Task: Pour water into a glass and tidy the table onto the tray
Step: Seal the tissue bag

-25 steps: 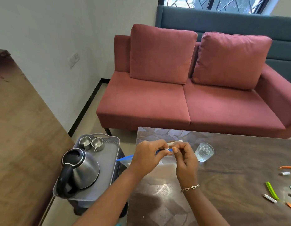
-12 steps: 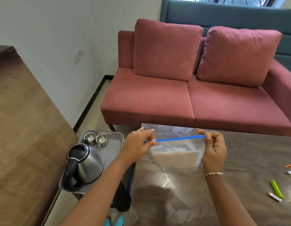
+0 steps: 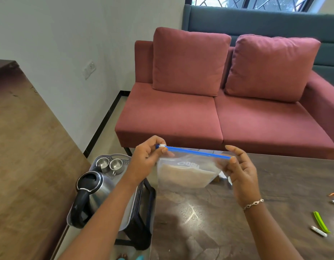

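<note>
I am watching the bag (image 3: 185, 175) hanging clear of the table (image 3: 274, 184), just above its far left corner, with a pale tan filling sitting in its lower half. I cannot tell what that filling is. The left hand (image 3: 145, 162) is pinching the white slider (image 3: 161, 146) at one end of the blue zip (image 3: 198, 153). The right hand (image 3: 241, 173) is pinching the other end between thumb and forefinger, its remaining fingers loosely spread. The zip is being held taut between them, sloping slightly down to the right. I am reading this as the sealing step before the bag goes to the tray (image 3: 125, 157). To do it well, I am thinking the right hand should be anchoring its corner firmly while the left is drawing the slider the whole length of the track, with the strip staying straight and the bag upright so the filling is not creeping up into the seal. The tray is sitting on a low stand just left of the table, already carrying the kettle (image 3: 95, 194) and two steel cups (image 3: 110, 164), so the bare patch beside the kettle is looking like the place to aim for. I am not seeing a glass; the bag may be hiding it. A few clips (image 3: 320, 221) are lying at the table's right edge.
</note>
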Demonstrator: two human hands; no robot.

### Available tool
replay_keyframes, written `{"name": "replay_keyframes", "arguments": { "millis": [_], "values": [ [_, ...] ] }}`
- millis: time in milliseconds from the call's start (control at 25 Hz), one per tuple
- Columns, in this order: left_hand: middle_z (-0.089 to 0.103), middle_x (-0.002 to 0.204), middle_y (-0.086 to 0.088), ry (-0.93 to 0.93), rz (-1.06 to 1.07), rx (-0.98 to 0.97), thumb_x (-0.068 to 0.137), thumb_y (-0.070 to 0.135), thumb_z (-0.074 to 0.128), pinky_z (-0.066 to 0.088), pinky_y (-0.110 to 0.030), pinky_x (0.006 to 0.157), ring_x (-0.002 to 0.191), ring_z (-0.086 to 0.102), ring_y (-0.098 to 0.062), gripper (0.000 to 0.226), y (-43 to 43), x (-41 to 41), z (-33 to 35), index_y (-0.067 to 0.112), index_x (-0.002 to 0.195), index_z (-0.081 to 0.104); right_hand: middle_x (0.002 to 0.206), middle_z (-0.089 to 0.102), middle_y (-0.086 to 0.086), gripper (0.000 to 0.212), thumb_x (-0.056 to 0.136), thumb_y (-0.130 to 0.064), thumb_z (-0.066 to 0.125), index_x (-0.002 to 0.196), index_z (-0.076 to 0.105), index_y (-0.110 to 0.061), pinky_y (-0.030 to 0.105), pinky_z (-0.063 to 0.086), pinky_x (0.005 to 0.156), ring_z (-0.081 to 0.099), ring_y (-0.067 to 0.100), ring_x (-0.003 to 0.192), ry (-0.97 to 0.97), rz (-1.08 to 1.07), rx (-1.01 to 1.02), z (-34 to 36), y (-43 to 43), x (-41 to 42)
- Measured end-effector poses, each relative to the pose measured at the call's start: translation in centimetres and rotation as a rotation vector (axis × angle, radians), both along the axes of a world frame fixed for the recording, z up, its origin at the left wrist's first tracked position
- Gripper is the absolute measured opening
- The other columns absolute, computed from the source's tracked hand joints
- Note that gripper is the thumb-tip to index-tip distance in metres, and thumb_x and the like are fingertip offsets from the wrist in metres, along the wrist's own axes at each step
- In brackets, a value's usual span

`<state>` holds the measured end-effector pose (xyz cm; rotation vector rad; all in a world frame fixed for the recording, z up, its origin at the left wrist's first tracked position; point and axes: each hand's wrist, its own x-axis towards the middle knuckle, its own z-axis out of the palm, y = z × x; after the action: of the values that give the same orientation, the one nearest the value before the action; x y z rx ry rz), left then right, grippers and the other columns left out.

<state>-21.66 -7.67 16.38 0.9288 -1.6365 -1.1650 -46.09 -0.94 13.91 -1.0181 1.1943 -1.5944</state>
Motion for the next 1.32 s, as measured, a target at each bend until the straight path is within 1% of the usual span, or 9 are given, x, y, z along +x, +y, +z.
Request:
{"name": "replay_keyframes", "arguments": {
  "millis": [80,280,400,480,760,920,1000,1080,1320],
  "values": [
    [0.074,0.072,-0.003,0.091,-0.028,0.018,0.086,0.019,0.054,0.051,-0.024,0.073,0.078,0.071,-0.023,0.008,-0.2,0.0,0.8,0.013,0.081,0.052,0.083,0.067,0.014,0.07,0.05,-0.051,0.083,0.099,0.061,-0.007,0.025,0.054,0.064,0.065,0.016,0.072,0.055,0.114,0.082,-0.5,-0.2,0.1],
    [0.074,0.072,-0.008,0.274,0.008,0.11,0.085,0.027,0.056,0.056,-0.031,0.075,0.074,0.072,-0.023,0.016,-0.6,-0.1,1.5,0.012,0.086,0.053,0.083,0.075,0.004,0.01,0.063,-0.012,0.072,0.067,0.068,-0.02,0.023,0.052,0.057,0.067,0.012,0.069,0.01,0.203,0.154,-0.6,-0.9,1.9],
    [0.073,0.09,-0.011,0.29,-0.082,0.28,0.061,0.06,0.073,0.056,-0.026,0.066,0.082,0.07,-0.022,0.064,-0.5,0.3,0.5,0.01,0.097,0.056,0.067,0.068,-0.004,0.026,0.056,-0.034,0.084,0.065,0.063,-0.023,0.021,0.049,0.053,0.059,0.01,0.057,-0.086,0.2,0.123,-0.3,-1.3,2.1],
    [0.072,0.1,-0.007,0.251,-0.184,0.419,0.047,0.058,0.082,0.056,-0.024,0.07,0.09,0.068,-0.019,0.083,0.3,0.2,-0.8,0.009,0.109,0.057,0.06,0.061,-0.006,0.039,0.046,-0.046,0.087,0.064,0.061,-0.023,0.023,0.048,0.053,0.055,0.008,0.053,-0.139,0.189,0.109,0.0,-1.5,2.1],
    [0.075,0.088,-0.004,0.308,-0.003,0.537,0.077,0.006,0.065,0.057,-0.025,0.067,0.083,0.068,-0.022,0.022,1.7,-1.5,-2.5,0.009,0.099,0.065,0.061,0.061,-0.007,0.041,0.041,-0.052,0.086,0.061,0.061,-0.026,0.027,0.05,0.058,0.055,0.011,0.056,-0.116,0.08,0.109,-0.4,-1.8,2.2],
    [0.075,0.086,-0.009,0.334,0.168,0.386,0.078,-0.004,0.066,0.058,-0.032,0.066,0.077,0.068,-0.026,0.046,2.4,-2.5,-2.6,0.018,0.115,0.049,0.068,0.065,0.0,0.041,0.046,-0.05,0.084,0.074,0.064,-0.028,0.036,0.049,0.068,0.054,0.021,0.065,-0.041,-0.07,0.109,-0.9,-1.8,2.5],
    [0.074,0.091,-0.011,0.279,0.183,0.266,0.077,0.003,0.07,0.057,-0.034,0.069,0.078,0.07,-0.021,0.064,2.7,-2.6,-2.8,0.034,0.125,0.04,0.075,0.065,0.006,0.042,0.063,-0.027,0.081,0.097,0.057,-0.033,0.04,0.049,0.069,0.055,0.024,0.065,-0.04,-0.109,0.097,-0.8,-1.8,2.6],
    [0.073,0.095,-0.007,0.222,0.138,0.191,0.072,0.02,0.072,0.056,-0.034,0.073,0.082,0.069,-0.018,0.052,2.8,-2.6,-2.9,0.042,0.116,0.054,0.075,0.061,0.013,0.058,0.07,-0.01,0.077,0.109,0.046,-0.041,0.035,0.048,0.061,0.053,0.023,0.06,-0.003,-0.128,0.085,-0.9,-1.9,2.4],
    [0.073,0.094,0.007,0.193,0.163,0.243,0.067,0.015,0.07,0.056,-0.025,0.077,0.086,0.068,-0.011,0.042,2.2,-2.4,-3.2,0.037,0.103,0.067,0.076,0.065,-0.007,0.028,0.072,-0.015,0.069,0.089,0.063,-0.037,0.03,0.05,0.063,0.056,0.018,0.071,0.209,0.006,0.028,-0.4,-1.2,2.0]
  ]
}}
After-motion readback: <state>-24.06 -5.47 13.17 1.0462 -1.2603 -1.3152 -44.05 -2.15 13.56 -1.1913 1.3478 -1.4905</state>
